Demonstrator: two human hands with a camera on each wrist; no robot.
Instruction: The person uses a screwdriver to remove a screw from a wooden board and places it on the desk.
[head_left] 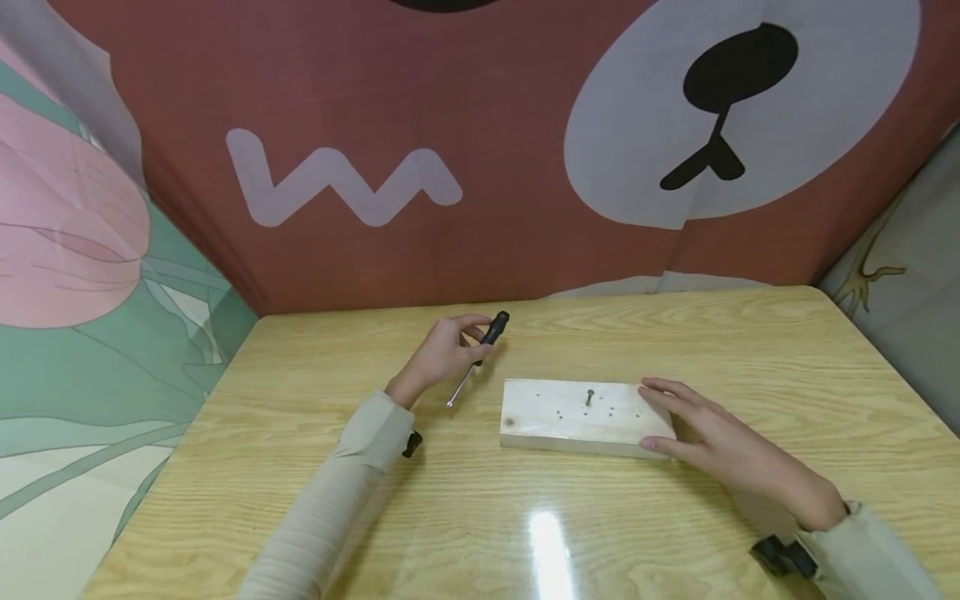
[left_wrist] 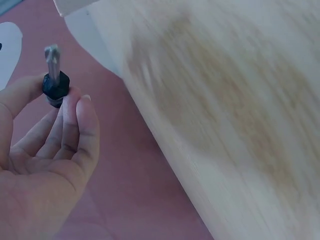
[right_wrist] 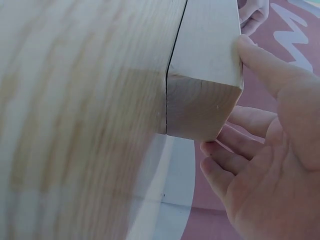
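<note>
My left hand [head_left: 441, 354] pinches a screwdriver [head_left: 492, 332] by its black handle, left of the wooden block [head_left: 536, 425]. Its metal shaft slants down toward the tabletop; in the left wrist view the tip [left_wrist: 52, 52] points at the camera. The pale block lies flat, with several small holes in its top. A screw [head_left: 590, 397] stands up out of the block near the middle, part of its shank showing. At the block's right end my right hand [head_left: 712, 429] holds it, thumb along the front side and fingers at the far edge.
The wood-grain table [head_left: 360, 517] spreads all around the block. A printed cloth [head_left: 510, 258] hangs right behind its far edge, with more printed cloth at the left and right sides. Each wrist carries a small black device, such as the right one [head_left: 783, 557].
</note>
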